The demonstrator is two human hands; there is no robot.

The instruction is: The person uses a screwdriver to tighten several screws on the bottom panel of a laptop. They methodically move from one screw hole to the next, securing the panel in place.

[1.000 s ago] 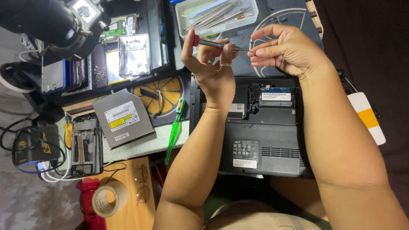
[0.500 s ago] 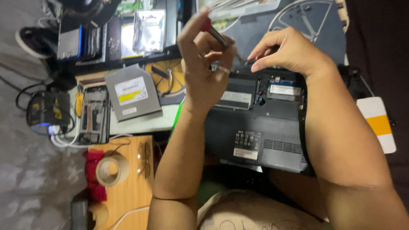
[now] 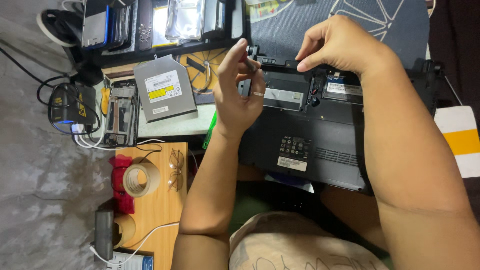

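Nearest the person, an upturned black laptop (image 3: 310,145) lies across the lap, its bottom cover partly off and the bays open at the far edge. Over that edge the left hand (image 3: 239,95) is raised, fingers closed round a thin dark tool (image 3: 250,64) (a small screwdriver, by the look of it), tip pointing toward the right hand. The right hand (image 3: 340,45) hovers above the open bay, thumb and forefinger pinched together; whether that grip has anything in it I cannot tell, it is too small to see.

For this fiddly bit, I would say keep both hands low over the laptop so anything dropped lands in the bay, and hold the tool steady while the pinch comes to it.

Left of the laptop, a wooden board carries a tape roll (image 3: 141,180) and spectacles (image 3: 175,170). Farther off on the tabletop lies a grey optical drive (image 3: 165,88), with a green pen (image 3: 210,131) beside it.
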